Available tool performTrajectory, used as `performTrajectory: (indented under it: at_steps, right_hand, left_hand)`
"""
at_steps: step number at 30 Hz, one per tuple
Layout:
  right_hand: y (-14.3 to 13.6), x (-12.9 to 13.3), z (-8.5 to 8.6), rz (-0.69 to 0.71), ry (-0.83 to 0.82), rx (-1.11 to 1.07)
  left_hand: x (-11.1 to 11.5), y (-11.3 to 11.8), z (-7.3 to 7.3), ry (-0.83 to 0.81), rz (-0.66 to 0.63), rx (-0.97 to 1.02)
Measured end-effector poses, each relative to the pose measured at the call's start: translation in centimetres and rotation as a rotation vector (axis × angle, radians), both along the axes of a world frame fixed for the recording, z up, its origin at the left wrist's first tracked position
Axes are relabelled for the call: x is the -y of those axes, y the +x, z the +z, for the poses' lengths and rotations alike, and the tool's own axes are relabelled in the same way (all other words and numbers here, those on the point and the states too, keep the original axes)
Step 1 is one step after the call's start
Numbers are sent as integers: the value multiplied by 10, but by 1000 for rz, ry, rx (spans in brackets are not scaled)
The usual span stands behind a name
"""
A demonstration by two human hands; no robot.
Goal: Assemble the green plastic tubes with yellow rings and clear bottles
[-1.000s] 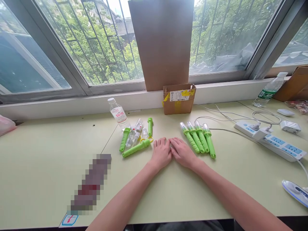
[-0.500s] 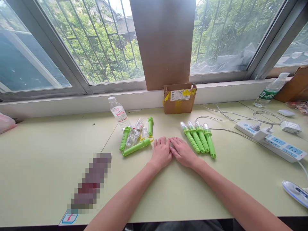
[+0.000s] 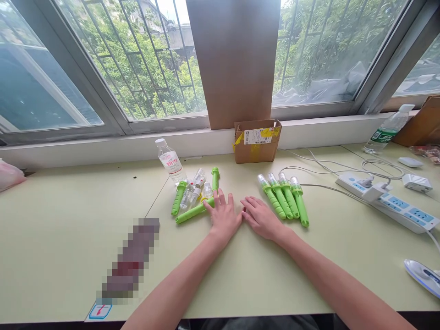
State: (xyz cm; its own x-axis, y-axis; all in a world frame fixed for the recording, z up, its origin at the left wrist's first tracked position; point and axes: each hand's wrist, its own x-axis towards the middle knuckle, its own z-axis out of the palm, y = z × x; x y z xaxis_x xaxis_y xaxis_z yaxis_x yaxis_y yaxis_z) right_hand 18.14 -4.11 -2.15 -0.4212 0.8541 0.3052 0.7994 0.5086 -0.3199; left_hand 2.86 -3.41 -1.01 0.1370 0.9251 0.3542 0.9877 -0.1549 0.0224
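My left hand (image 3: 225, 215) is open with its fingers spread, and its fingertips reach over the upper end of a green plastic tube (image 3: 192, 212). Whether it touches the tube I cannot tell. My right hand (image 3: 261, 217) lies flat on the table, fingers stretched out and holding nothing. To its right are several green sticks with clear tips (image 3: 286, 197), side by side. Left of the hands is a loose group: another green tube (image 3: 178, 198), an upright-pointing green tube (image 3: 215, 178), and clear plastic caps (image 3: 187, 195). A yellow ring beside them is partly hidden by my left hand.
Behind the group stands a water bottle (image 3: 171, 162). An open cardboard box (image 3: 257, 149) is at the back. On the right lie a power strip (image 3: 388, 201) with cables, a white adapter (image 3: 416, 182) and another bottle (image 3: 388, 130). A blurred dark patch (image 3: 132, 256) covers the left.
My left hand has moved slightly left from beside my right hand, and its fingers have spread over the end of the green tube. My right hand stays where it was.
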Motion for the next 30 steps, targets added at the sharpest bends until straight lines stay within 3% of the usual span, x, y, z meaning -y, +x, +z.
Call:
performTrajectory:
  at_steps: [6,20,23,26,30]
  right_hand:
    - [0,0,1,12,3,-5]
    - [1,0,0,8,12,14]
    - [1,0,-2,12,27,6]
    - [1,-1,-3,28,29,-16]
    - [1,-3,-3,37,20,-108]
  left_hand:
    - [4,5,7,44,-55,-45]
    - [-7,-7,6,-83,33,-47]
    - [-9,-10,8,-93,-75,-51]
    - [-7,-8,8,-106,-299,-11]
    - [-6,-5,8,-133,-564,187]
